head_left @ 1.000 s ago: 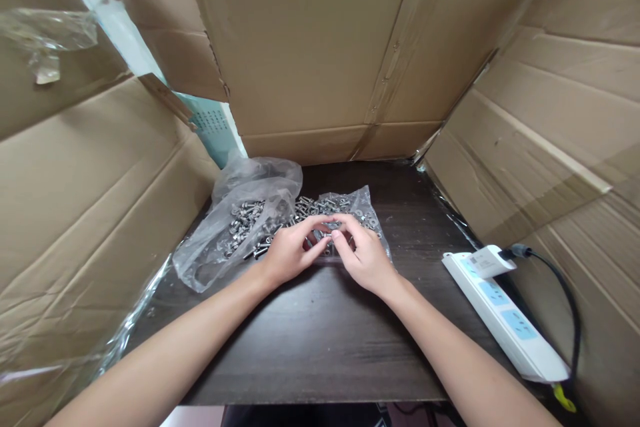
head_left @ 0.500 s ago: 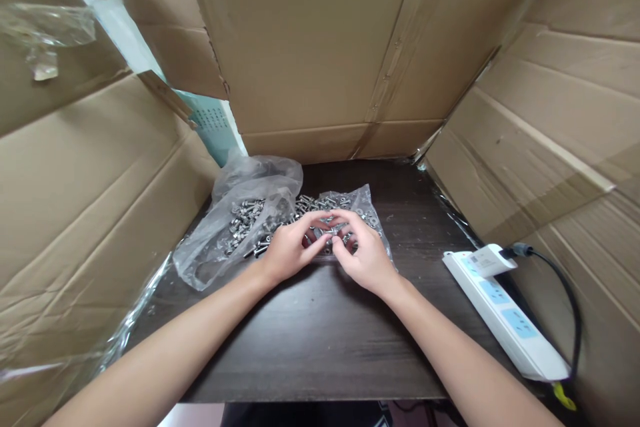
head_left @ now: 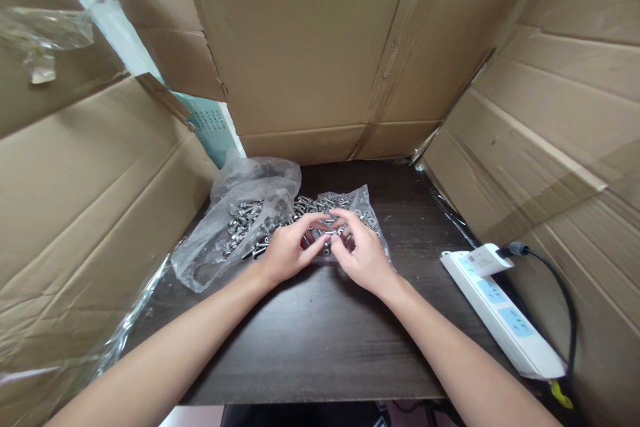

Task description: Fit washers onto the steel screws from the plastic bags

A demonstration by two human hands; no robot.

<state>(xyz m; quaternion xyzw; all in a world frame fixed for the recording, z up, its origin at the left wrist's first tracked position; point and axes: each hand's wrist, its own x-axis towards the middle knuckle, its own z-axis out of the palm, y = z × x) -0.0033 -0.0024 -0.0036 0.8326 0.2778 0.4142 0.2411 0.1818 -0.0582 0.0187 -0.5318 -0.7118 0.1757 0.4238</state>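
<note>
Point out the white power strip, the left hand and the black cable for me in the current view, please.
White power strip (head_left: 531, 349): head view, on its casing near the close end.
Left hand (head_left: 286, 252): head view, on the back of the hand.
Black cable (head_left: 573, 320): head view, on its curved run.

Dark-brown tabletop (head_left: 320, 340) — white power strip (head_left: 505, 320), pale-blue socket panels (head_left: 517, 321).

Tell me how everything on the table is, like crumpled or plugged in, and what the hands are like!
Left hand: fingers curled
Right hand: fingers curled
Big plastic bag: crumpled
Metal bolts: loose, heaped
White adapter: on the power strip
Power strip: two sockets showing empty; power on or off, can't tell
Black cable: joined to adapter
</note>
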